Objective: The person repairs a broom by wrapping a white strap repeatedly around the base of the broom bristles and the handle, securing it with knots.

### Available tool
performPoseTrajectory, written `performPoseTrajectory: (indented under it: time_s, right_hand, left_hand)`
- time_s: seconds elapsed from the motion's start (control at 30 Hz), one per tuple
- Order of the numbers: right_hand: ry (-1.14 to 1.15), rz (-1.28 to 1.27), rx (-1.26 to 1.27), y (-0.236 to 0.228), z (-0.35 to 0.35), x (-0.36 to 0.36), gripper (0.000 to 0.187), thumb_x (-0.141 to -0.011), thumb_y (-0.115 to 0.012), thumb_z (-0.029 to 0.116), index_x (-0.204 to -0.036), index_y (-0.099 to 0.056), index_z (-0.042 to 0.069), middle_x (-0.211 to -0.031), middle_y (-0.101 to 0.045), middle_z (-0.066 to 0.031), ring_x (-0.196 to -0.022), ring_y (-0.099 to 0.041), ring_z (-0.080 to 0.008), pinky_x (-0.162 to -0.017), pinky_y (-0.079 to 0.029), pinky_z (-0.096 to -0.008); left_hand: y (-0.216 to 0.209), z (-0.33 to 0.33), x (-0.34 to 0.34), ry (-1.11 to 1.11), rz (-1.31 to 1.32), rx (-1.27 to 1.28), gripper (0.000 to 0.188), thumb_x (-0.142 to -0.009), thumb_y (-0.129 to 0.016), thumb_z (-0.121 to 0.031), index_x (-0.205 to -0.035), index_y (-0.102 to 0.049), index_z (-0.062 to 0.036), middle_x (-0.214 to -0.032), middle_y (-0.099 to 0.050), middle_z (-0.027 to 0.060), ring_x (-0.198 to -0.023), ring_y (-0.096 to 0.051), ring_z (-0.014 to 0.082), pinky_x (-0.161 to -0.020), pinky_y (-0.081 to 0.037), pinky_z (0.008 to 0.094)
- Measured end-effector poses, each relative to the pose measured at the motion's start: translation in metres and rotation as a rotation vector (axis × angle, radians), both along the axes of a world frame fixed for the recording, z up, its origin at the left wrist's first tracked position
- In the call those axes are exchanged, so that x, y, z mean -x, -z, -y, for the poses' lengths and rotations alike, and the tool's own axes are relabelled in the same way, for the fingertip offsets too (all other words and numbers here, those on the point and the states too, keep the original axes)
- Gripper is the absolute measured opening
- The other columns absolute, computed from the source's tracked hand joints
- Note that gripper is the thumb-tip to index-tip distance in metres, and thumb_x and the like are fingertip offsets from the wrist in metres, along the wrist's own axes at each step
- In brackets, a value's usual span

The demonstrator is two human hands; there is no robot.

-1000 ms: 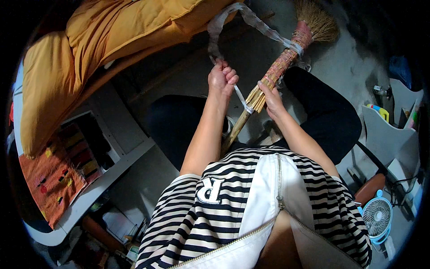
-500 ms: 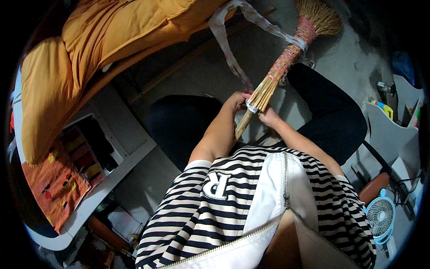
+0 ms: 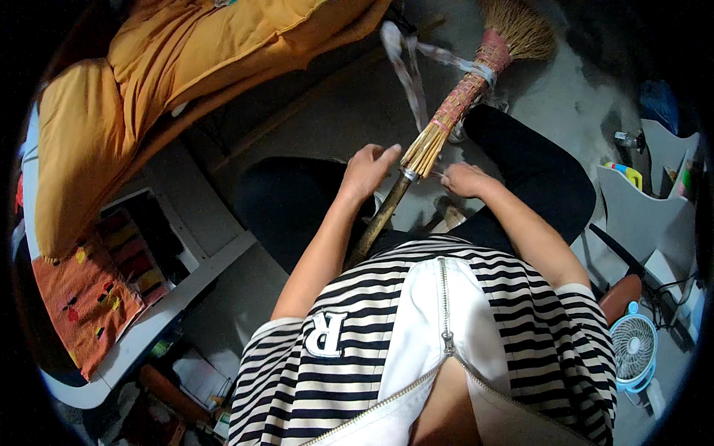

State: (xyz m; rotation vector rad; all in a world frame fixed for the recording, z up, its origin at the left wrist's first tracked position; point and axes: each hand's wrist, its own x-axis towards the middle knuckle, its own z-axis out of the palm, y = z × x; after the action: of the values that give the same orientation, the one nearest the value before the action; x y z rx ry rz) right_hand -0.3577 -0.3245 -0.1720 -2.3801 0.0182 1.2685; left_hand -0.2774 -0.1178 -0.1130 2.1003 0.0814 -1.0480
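Observation:
A straw broom (image 3: 455,104) slants across my lap, its bristles far right and its wooden handle running toward my body. Pink strips wrap its neck, and a pale band (image 3: 409,175) circles the bundle where straw meets handle. My left hand (image 3: 366,171) is beside the band on its left, fingers curled and thumb raised; whatever it grips is hidden. To the right of the band, my right hand (image 3: 468,181) is closed in a pinch, its contents too small to name. A translucent plastic strip (image 3: 407,70) hangs in a loop from the upper broom.
At the left, an orange-yellow cover (image 3: 149,97) drapes beside a white-edged surface (image 3: 141,346) with a patterned orange cloth (image 3: 89,305). On the right are grey bins (image 3: 632,193), a clear bottle (image 3: 628,140) and a light-blue fan (image 3: 634,348). My dark-trousered knees flank the broom.
My hands have moved apart from the broom's binding, one to each side. The band there looks tighter. The broom has shifted slightly left, and the plastic strip has swung.

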Motion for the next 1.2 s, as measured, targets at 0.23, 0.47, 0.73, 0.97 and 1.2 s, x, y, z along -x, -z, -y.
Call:
performPoseTrajectory:
  time_s: [0.23, 0.47, 0.73, 0.97, 1.2]
  right_hand:
    - [-0.037, 0.668, -0.053, -0.106, 0.027, 0.022, 0.026, -0.084, -0.049, 0.025, -0.082, -0.062, 0.002, -0.118, -0.046, -0.0134, -0.113, -0.039, -0.0303, -0.092, -0.031, -0.0411]
    - [0.672, 0.445, -0.947, -0.121, 0.006, 0.022, 0.031, -0.092, -0.04, 0.028, -0.076, -0.05, 0.003, -0.095, -0.053, -0.0057, -0.07, -0.05, -0.0112, -0.075, -0.04, -0.0254]
    - [1.241, 0.34, -1.08, -0.139, -0.004, 0.003, 0.034, -0.093, -0.039, 0.035, -0.066, -0.035, 0.014, -0.053, -0.033, 0.0056, -0.045, -0.029, -0.0049, -0.043, -0.03, -0.0193]
    - [0.826, 0.401, -1.134, -0.15, -0.06, -0.058, 0.034, -0.09, -0.045, 0.033, -0.063, -0.041, 0.014, -0.055, -0.038, 0.0051, -0.046, -0.033, -0.0036, -0.042, -0.027, -0.0186]
    - [1.111, 0.35, -1.073, -0.109, -0.056, -0.131, 0.033, -0.089, -0.043, 0.038, -0.066, -0.042, 0.014, -0.054, -0.038, 0.0053, -0.043, -0.032, -0.0046, -0.039, -0.027, -0.0198]
  left_hand:
    - [-0.019, 0.029, 0.035, 0.469, 0.349, -0.257, 0.065, -0.065, -0.066, -0.053, -0.099, -0.049, 0.0006, -0.097, -0.059, 0.0193, -0.091, -0.058, 0.0318, -0.076, -0.047, 0.0392]
    - [0.008, 0.051, 0.025, 0.526, 0.243, -0.399, 0.067, -0.06, -0.072, -0.048, -0.1, -0.048, 0.0001, -0.099, -0.06, 0.0186, -0.092, -0.059, 0.0314, -0.077, -0.048, 0.0395]
    - [0.034, 0.048, 0.042, 0.424, 0.439, -0.401, 0.049, -0.065, -0.071, -0.033, -0.095, -0.049, -0.0002, -0.087, -0.062, 0.0199, -0.08, -0.062, 0.033, -0.068, -0.05, 0.0407]
    - [0.045, 0.044, 0.045, 0.471, 0.533, -0.302, 0.024, -0.076, -0.058, -0.018, -0.085, -0.049, 0.002, -0.077, -0.062, 0.0218, -0.074, -0.063, 0.0341, -0.066, -0.05, 0.0417]
    - [0.015, 0.05, 0.048, 0.383, 0.474, -0.235, 0.048, -0.084, -0.045, -0.044, -0.096, -0.048, 0.0021, -0.081, -0.061, 0.0231, -0.079, -0.06, 0.0383, -0.07, -0.047, 0.045]
